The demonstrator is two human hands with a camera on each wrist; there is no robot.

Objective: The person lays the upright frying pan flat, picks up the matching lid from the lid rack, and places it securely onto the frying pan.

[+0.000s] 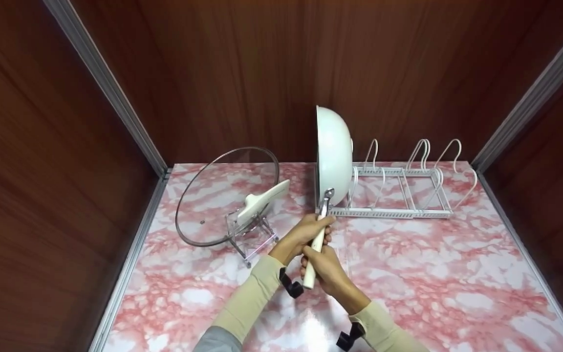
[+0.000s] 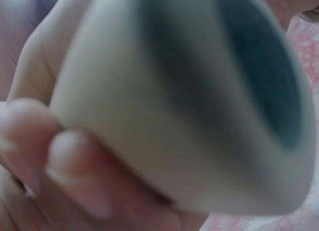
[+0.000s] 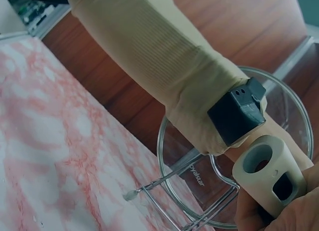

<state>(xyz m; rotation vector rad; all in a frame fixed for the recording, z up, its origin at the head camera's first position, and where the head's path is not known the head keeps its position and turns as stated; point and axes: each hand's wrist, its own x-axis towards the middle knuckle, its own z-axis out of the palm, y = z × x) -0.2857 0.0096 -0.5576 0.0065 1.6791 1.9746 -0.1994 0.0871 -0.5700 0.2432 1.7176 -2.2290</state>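
A white wok is tipped on its side, its open face to the left, overlapping the left end of a white wire rack in the head view. My left hand grips the wok's cream handle close to the metal joint. Nearer the handle's end, my right hand wraps round it too. In the left wrist view the handle looms large and blurred, with curled fingers under it. The handle's hollow end shows in the right wrist view.
Left of my hands, a glass lid with a cream grip leans in a small wire stand. Several white loops rise from the rack. Brown wood-grain panels wall in the red-and-white marbled table at the back and sides.
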